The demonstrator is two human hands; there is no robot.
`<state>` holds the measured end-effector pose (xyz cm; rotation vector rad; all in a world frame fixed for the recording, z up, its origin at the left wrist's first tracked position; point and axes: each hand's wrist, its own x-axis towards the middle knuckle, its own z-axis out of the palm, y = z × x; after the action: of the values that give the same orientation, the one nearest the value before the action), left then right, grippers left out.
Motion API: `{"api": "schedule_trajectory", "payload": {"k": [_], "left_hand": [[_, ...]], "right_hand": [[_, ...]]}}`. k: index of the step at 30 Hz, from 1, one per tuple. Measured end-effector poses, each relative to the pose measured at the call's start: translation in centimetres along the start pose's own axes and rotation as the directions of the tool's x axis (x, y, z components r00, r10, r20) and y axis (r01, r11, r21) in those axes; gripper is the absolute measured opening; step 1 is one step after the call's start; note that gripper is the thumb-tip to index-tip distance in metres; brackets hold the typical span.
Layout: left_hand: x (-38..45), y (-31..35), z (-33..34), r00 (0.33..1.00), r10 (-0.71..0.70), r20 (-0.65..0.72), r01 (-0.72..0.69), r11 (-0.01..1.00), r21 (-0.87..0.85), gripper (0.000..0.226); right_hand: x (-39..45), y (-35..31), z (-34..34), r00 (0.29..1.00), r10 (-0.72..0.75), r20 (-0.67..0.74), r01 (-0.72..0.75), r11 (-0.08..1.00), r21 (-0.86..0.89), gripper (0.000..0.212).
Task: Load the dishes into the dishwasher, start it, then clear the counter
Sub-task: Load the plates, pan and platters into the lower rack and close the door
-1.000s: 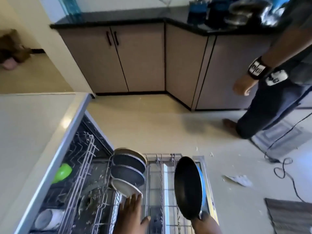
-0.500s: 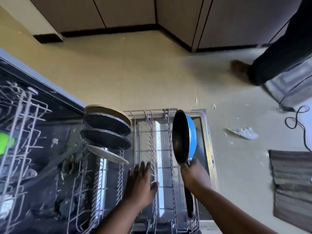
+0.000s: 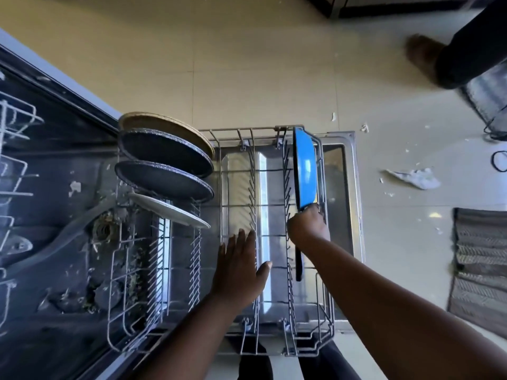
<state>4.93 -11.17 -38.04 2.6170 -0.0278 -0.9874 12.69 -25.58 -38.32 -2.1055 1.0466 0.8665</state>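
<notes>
The dishwasher's lower wire rack (image 3: 241,133) is pulled out over the open door (image 3: 354,187). A blue frying pan (image 3: 305,168) stands on edge among the tines at the rack's right side. My right hand (image 3: 308,226) is shut on the pan where its black handle (image 3: 298,264) joins the bowl. My left hand (image 3: 238,267) lies flat on the rack's middle with fingers spread, holding nothing. Several plates (image 3: 164,157) stand tilted at the rack's far left: a tan one, two dark ones and a white one (image 3: 170,209).
The dishwasher tub (image 3: 55,187) with food debris lies to the left. Another person's leg and foot (image 3: 439,58) stand at the top right. Paper scraps (image 3: 414,178) litter the tile floor, and a grey mat (image 3: 480,264) lies to the right.
The view has tilted down from the cabinets to the rack. My right hand has lowered the blue pan to stand on edge at the rack's right side. My left hand stays on the rack.
</notes>
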Motion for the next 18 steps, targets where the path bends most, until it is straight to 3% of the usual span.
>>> {"api": "schedule_trajectory", "payload": {"k": [5,10,18], "left_hand": [[0.6,-1.0,0.4,1.000,0.015,-0.016,-0.015,1.000,-0.020,0.073],[0.9,-1.8,0.8,0.999,0.037,-0.014,-0.037,0.999,-0.005,0.073],[1.3,-2.3,2.1,0.999,0.050,0.006,-0.050,0.999,0.012,0.073]], "right_hand": [[1.6,0.6,1.3,0.996,0.089,-0.033,-0.088,0.996,0.010,0.040],[2.8,2.9,2.4,0.992,0.088,0.091,-0.096,0.991,0.089,0.042],[3.6,4.4,3.7,0.994,0.103,-0.030,-0.093,0.966,0.240,0.031]]}}
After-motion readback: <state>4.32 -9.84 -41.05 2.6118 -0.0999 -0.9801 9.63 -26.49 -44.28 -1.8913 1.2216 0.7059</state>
